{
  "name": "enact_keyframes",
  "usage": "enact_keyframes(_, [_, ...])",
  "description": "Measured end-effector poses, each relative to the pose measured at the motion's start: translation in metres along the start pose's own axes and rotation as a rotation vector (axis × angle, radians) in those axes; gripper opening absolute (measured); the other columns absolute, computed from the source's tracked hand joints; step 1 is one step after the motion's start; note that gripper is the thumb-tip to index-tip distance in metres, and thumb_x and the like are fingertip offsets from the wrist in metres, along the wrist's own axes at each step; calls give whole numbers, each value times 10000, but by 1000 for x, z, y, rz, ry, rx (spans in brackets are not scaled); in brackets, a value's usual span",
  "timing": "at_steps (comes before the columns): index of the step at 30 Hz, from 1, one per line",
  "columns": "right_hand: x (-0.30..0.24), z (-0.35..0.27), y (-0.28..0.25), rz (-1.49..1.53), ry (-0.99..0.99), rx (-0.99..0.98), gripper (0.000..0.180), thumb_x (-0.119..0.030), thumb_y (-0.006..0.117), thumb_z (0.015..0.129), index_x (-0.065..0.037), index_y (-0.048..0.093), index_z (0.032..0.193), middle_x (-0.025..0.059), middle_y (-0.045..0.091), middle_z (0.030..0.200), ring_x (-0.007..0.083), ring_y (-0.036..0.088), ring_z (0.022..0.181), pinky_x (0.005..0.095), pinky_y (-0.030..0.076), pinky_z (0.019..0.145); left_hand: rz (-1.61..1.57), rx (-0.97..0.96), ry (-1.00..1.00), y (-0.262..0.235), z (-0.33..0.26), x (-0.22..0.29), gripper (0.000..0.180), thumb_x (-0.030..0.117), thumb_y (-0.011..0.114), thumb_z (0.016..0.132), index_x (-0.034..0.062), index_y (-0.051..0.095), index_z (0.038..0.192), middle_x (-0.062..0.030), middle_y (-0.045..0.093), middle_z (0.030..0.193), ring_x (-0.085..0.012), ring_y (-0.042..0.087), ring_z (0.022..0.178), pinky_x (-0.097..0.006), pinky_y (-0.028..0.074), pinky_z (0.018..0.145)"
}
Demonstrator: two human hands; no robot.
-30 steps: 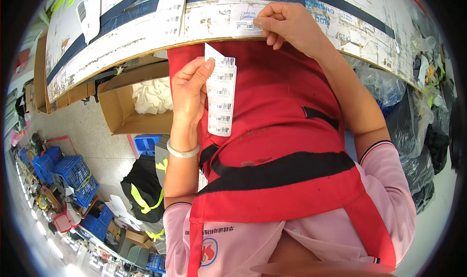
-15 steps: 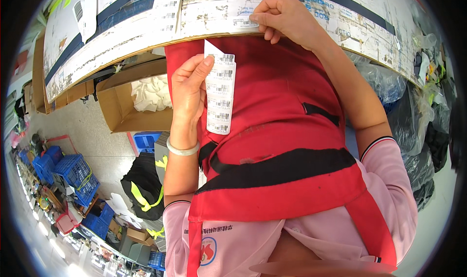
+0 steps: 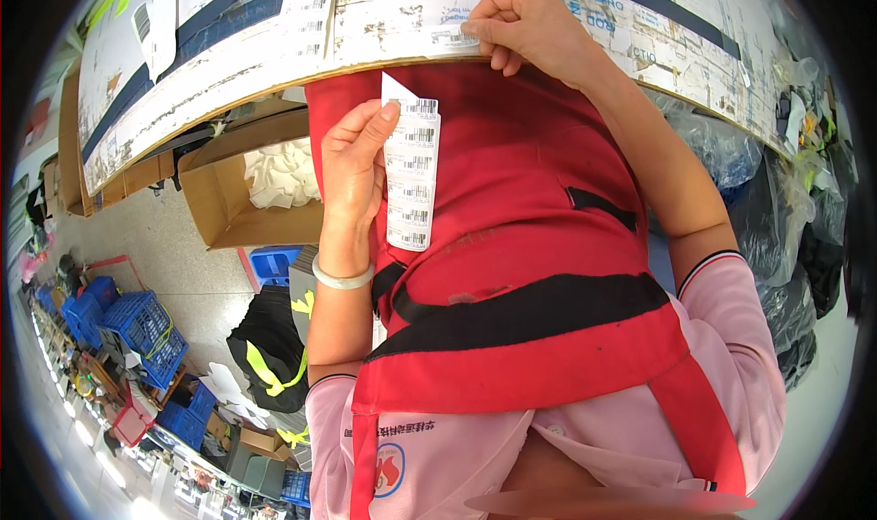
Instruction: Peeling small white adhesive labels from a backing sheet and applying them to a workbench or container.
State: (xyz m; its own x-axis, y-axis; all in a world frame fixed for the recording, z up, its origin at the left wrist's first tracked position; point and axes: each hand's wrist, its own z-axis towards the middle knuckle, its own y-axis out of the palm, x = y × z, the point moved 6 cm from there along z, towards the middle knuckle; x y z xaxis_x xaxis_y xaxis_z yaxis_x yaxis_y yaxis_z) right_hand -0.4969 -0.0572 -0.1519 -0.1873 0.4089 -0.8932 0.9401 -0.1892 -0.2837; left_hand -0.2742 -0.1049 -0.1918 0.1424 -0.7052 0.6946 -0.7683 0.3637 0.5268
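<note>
Warehouse floor fills the left of our view, with stacked blue crates low at the left and an open cardboard box holding white material nearer the middle. Across the top runs the worn edge of our bench, a pale board covered with scuffed label remnants and bending with the lens. Below it we see our own red apron with a black waist strap, worn over a pink shirt.

Our left hand is raised in front of the apron, fingers closed around a strip of white barcode labels that hangs upright, its top corner peeled to a point. A pale bangle circles that wrist.

Our right hand rests on the front edge of the bench, fingers curled and thumb pinched against forefinger on a single small white label lying flat against the board. We cannot tell whether that label is stuck down or merely held there. The two hands are well apart, the strip below and left of the single label.

Clear plastic bags and dark bundles crowd the right side beneath the bench.
</note>
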Motion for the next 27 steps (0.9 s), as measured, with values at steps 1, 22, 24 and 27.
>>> enact_keyframes(1, [0, 1, 0, -5, 0, 1, 194, -223, 617, 904, -31, 626, 879, 8, 603, 684, 65, 576, 564, 184, 476, 495, -5, -11, 6, 1, 1, 0, 146, 71, 630, 892, -19, 661, 1002, -86, 695, 881, -120, 658, 754, -226, 528, 670])
enact_keyframes(22, [24, 3, -159, -61, 60, 469, 208, -255, 711, 808, -55, 672, 854, 70, 667, 710, 231, 614, 600, 369, 524, 607, 69, -9, 58, 6, -4, 8, 147, 125, 641, 891, 11, 662, 981, -73, 697, 888, -121, 656, 762, -250, 528, 691])
enact_keyframes(24, [41, 12, -193, -244, 23, 575, 225, -248, 714, 793, -34, 659, 836, 81, 645, 664, 238, 609, 603, 372, 510, 595, 85, -28, 55, 16, -2, 13, 142, 125, 639, 893, 12, 662, 976, -72, 696, 886, -119, 655, 761, -250, 528, 692])
enact_keyframes(27, [58, 25, -201, -617, -40, 647, 273, -241, 721, 764, -9, 636, 882, 116, 639, 690, 237, 609, 631, 366, 490, 609, 79, -57, 58, 26, -2, 18, 139, 97, 632, 894, -5, 656, 985, -78, 693, 894, -122, 656, 772, -244, 529, 705])
